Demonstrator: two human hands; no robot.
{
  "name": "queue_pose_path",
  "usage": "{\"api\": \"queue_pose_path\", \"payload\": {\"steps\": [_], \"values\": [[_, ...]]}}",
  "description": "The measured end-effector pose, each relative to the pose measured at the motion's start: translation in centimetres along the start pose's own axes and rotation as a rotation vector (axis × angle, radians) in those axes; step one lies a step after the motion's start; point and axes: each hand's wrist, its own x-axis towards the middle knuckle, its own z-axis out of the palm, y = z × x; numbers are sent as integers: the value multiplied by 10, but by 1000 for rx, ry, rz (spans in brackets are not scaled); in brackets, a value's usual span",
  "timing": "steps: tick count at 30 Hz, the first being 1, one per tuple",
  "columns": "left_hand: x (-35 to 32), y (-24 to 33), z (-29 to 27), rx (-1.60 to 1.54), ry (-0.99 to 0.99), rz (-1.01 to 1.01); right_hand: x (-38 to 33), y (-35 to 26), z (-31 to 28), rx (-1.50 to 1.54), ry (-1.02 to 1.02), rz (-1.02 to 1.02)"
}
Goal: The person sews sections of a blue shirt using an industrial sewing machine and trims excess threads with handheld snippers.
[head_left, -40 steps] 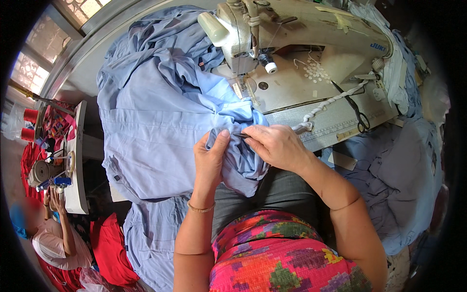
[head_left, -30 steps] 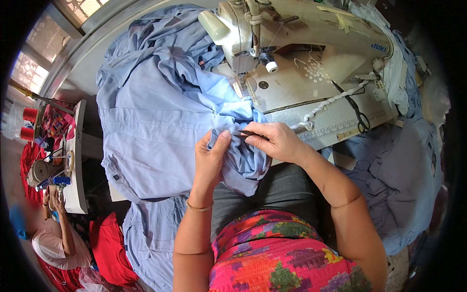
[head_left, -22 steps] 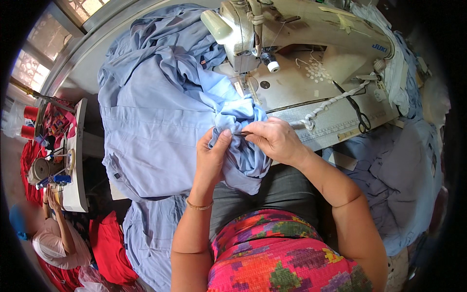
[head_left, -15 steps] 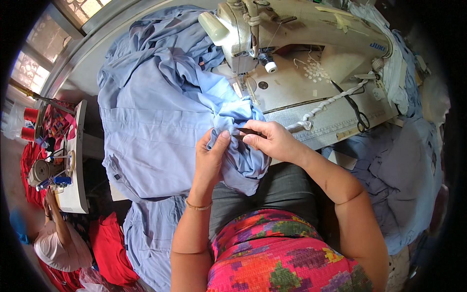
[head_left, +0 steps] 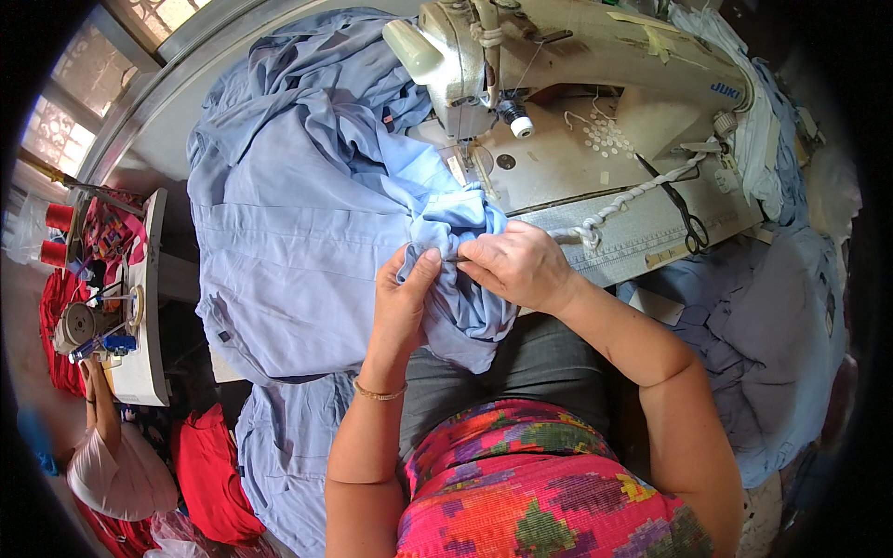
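Ok so your left hand (head_left: 402,284) had a fold of the blue shirt (head_left: 288,246) pinched tight, thumb against fingers, on your side of the sewing machine (head_left: 595,51). That grip sat at the shirt's bunched right part; most of it spread left of the machine. Your right hand (head_left: 524,265) was closed just beside, fingertips together on a dark tool (head_left: 454,259), mostly hidden. Scissors (head_left: 686,219) lay on the machine's bed.
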Motion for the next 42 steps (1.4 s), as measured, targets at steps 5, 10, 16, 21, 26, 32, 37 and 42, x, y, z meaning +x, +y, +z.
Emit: {"api": "queue_pose_path", "payload": {"steps": [5, 10, 16, 21, 26, 32, 37, 42], "values": [[0, -1, 1, -12, 22, -12, 0, -2, 1, -155, -36, -33], [0, 2, 6, 17, 59, -18, -3, -1, 5, -201, -22, -38], [4, 1, 2, 109, 48, -3, 0, 2, 1, 19, -49, 30], [11, 7, -6, 50, -49, -109, 1, 3, -4, 109, -103, 74], [9, 16, 8, 21, 18, -180, 1, 3, -3, 68, -76, 43], [8, 14, 11, -21, 77, -200, -1, 0, 1, -42, -20, 6], [9, 12, 11, -38, 82, -225, -2, 0, 1, -132, -16, -35], [9, 14, 14, -29, 110, -217, -1, 0, 1, -186, -10, -62]]}}
